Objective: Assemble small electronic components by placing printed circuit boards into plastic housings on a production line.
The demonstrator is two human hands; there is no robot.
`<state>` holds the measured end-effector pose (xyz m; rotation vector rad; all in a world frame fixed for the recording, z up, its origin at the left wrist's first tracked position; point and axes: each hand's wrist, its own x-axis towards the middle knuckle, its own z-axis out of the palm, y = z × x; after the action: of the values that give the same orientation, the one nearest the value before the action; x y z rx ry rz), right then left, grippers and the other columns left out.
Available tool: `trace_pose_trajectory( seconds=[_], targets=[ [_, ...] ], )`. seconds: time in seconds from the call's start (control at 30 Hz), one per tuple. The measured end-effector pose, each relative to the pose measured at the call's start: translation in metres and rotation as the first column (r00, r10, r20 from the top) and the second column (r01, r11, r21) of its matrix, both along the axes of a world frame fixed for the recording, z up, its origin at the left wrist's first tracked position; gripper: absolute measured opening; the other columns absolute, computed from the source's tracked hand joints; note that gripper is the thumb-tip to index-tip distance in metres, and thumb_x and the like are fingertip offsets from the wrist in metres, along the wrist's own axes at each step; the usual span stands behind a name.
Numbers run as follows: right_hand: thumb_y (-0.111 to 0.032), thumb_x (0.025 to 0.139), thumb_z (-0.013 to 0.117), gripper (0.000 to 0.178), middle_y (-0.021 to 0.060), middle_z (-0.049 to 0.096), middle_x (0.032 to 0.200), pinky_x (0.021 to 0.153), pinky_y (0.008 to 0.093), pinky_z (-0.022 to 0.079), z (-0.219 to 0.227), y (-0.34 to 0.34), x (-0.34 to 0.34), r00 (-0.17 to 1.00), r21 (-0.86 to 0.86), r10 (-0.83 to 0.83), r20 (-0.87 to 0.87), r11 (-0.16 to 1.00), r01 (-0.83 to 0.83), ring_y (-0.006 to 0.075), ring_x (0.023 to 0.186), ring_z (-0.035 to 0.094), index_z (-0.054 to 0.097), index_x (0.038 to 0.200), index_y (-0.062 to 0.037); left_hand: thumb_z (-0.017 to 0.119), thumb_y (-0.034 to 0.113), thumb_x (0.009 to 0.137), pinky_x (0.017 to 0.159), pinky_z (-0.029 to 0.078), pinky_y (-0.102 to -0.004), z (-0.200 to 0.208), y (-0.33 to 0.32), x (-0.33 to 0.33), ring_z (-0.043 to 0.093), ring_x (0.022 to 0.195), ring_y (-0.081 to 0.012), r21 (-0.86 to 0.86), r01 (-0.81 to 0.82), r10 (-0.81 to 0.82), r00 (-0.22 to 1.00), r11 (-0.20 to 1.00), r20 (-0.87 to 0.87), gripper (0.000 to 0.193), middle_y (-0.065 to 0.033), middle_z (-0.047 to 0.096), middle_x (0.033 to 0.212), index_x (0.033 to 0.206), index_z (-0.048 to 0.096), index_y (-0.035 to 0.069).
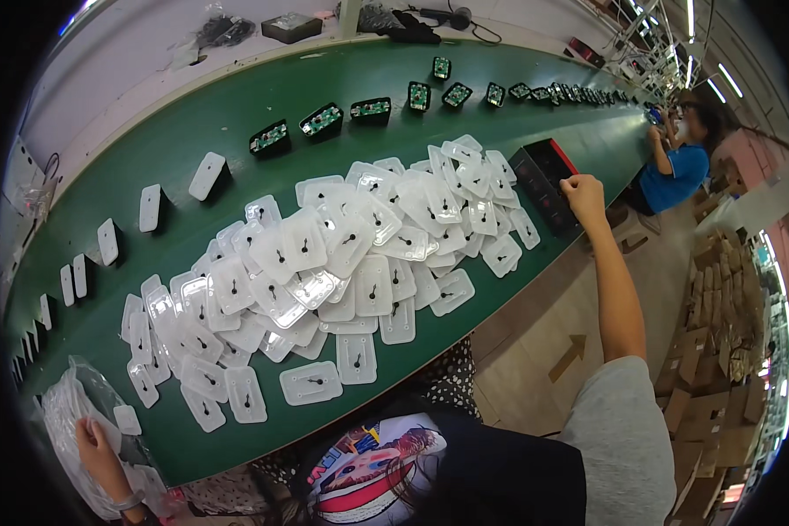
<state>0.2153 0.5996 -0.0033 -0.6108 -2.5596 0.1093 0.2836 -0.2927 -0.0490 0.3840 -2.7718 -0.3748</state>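
Note:
My left hand [103,460] is at the near left corner of the table, its fingers bent against a clear plastic bag [61,421] with white pieces in it. My right arm reaches out to the right. There my right hand [585,200] is closed at the near rim of an open black box [539,182] with a red inner edge; its fingertips are partly hidden. Between my hands spreads a large heap of translucent white plastic covers [373,285], each with a small black part on it. A small white cover [127,420] lies beside the bag.
Black housings with green circuit boards [322,120] line the far side of the green table [210,456]. White-topped black housings [150,209] continue along the left. A person in a blue shirt [675,180] sits at the far right. Cardboard boxes [710,403] are stacked beyond the aisle.

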Motion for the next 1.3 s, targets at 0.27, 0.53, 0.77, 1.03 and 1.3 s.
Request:
trace_pose_trajectory(
  seconds=[0.27, 0.53, 0.77, 1.03, 1.3],
  targets=[
    [-0.018, 0.082, 0.06, 0.023, 0.0031, 0.056, 0.059, 0.052, 0.0264, 0.036, 0.066, -0.154, -0.009, 0.962, -0.237, 0.236, -0.14, 0.935, -0.264, 0.0141, 0.053, 0.044, 0.061, 0.076, 0.0033, 0.052, 0.015, 0.093, 0.041, 0.042, -0.0143, 0.061, 0.186, -0.007, 0.052, 0.052, -0.0095, 0.95, 0.151, 0.061, 0.983, 0.274, -0.174, 0.042, -0.0077, 0.057, 0.087, 0.131, 0.041, 0.001],
    [0.001, 0.077, 0.064, 0.007, 0.0037, 0.062, 0.07, 0.054, 0.0195, 0.036, 0.085, -0.345, 0.005, 0.585, -0.574, 0.741, -0.331, 0.334, -0.748, 0.0092, 0.059, 0.047, 0.068, 0.082, 0.0043, 0.052, 0.015, 0.091, 0.052, 0.053, -0.0214, 0.076, 0.292, -0.063, 0.055, 0.059, -0.012, 0.981, 0.111, -0.529, 0.83, -0.156, -0.178, 0.026, -0.0101, 0.058, 0.082, 0.111, 0.048, 0.0],
    [0.002, 0.075, 0.066, 0.007, 0.0052, 0.064, 0.072, 0.051, 0.0204, 0.037, 0.057, -0.405, -0.01, 0.424, -0.632, 0.864, -0.271, 0.172, -0.755, 0.01, 0.058, 0.049, 0.068, 0.082, 0.0036, 0.049, 0.012, 0.09, 0.05, 0.052, -0.0197, 0.051, 0.3, -0.074, 0.058, 0.065, -0.0131, 0.936, 0.155, -0.425, 0.859, -0.317, -0.287, 0.025, -0.0115, 0.06, 0.089, 0.112, 0.045, -0.001],
    [0.003, 0.075, 0.066, 0.009, 0.0054, 0.064, 0.074, 0.049, 0.0212, 0.038, 0.04, -0.425, -0.027, 0.317, -0.517, 0.918, -0.239, 0.156, -0.841, 0.0102, 0.056, 0.047, 0.069, 0.083, 0.0015, 0.049, 0.006, 0.089, 0.052, 0.049, -0.0168, 0.032, 0.287, -0.075, 0.06, 0.078, -0.0138, 0.963, 0.261, -0.468, 0.844, -0.067, -0.261, 0.032, -0.0132, 0.059, 0.096, 0.118, 0.041, -0.003],
    [0.004, 0.075, 0.066, 0.012, 0.005, 0.06, 0.08, 0.049, 0.0228, 0.038, 0.048, -0.425, -0.027, 0.16, -0.264, 0.973, -0.168, 0.112, -0.958, 0.0116, 0.06, 0.047, 0.068, 0.086, -0.0011, 0.05, 0.006, 0.086, 0.046, 0.041, -0.0173, 0.056, 0.287, -0.07, 0.054, 0.057, -0.0105, 0.952, 0.221, -0.361, 0.888, -0.21, -0.285, 0.033, -0.0111, 0.06, 0.088, 0.117, 0.047, -0.003]
  ],
)
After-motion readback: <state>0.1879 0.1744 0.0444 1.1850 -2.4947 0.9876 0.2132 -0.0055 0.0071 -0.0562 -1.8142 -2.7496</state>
